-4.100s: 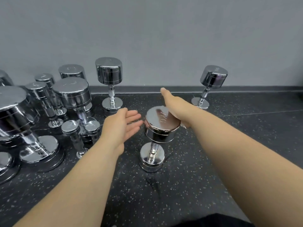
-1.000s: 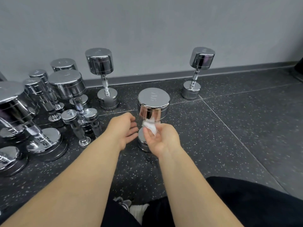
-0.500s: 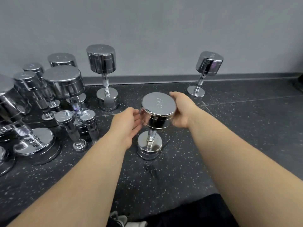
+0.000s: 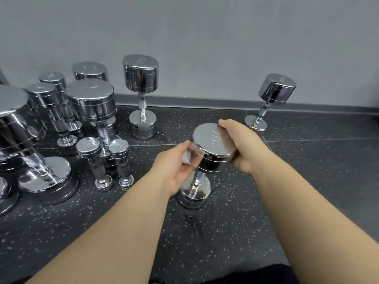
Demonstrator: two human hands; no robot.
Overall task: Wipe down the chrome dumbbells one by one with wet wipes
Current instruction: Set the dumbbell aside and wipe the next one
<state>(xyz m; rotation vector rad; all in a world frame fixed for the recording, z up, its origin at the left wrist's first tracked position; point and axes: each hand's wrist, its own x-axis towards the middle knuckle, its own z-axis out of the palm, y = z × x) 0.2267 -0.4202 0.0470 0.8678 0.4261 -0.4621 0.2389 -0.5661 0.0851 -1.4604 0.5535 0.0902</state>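
Note:
A chrome dumbbell [image 4: 211, 140] marked 7KG stands on end on the floor, leaning slightly to the right. My left hand [image 4: 174, 171] pinches a small white wet wipe [image 4: 186, 158] against the left side of the dumbbell's upper head. My right hand [image 4: 244, 150] grips the right and far side of that same head, fingers curled over its rim. The lower head [image 4: 193, 196] rests on the floor between my forearms.
Several chrome dumbbells of differing sizes stand on end at the left [image 4: 92, 99]. One stands at the back centre [image 4: 141, 78], another at the far right [image 4: 274, 91]. The floor [image 4: 225, 232] is dark speckled rubber, ending at a grey wall's skirting [image 4: 205, 104].
A second ago my right hand held the wipe down by the handle. Now the wipe is in my left hand against the upper head, and my right hand grips that head's far side.

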